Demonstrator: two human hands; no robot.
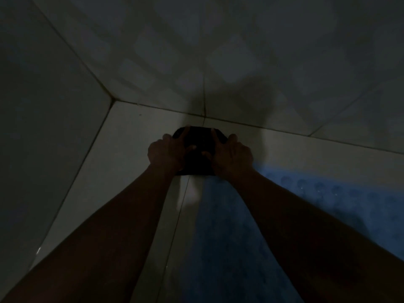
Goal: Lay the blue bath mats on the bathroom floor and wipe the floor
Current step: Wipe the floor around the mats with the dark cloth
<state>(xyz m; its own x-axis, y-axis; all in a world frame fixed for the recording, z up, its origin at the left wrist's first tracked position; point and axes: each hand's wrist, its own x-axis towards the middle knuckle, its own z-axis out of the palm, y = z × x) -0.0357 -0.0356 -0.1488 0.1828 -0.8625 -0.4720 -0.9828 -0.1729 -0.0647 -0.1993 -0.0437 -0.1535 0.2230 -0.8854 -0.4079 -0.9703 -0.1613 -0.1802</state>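
The room is very dim. A dark folded cloth (197, 138) lies on the pale tiled floor (135, 136) near the corner of two walls. My left hand (168, 149) presses on the cloth's left side with fingers spread. On its right side my right hand (231, 153) presses down the same way. A blue bath mat (306, 193) with round bumps lies flat on the floor to the right and under my forearms, its near-left edge just behind the cloth.
A tiled wall (43, 127) rises at the left and another patterned tiled wall (240, 51) stands straight ahead. They meet the floor close in front of the cloth. Bare floor tiles (122, 193) run along the left of the mat.
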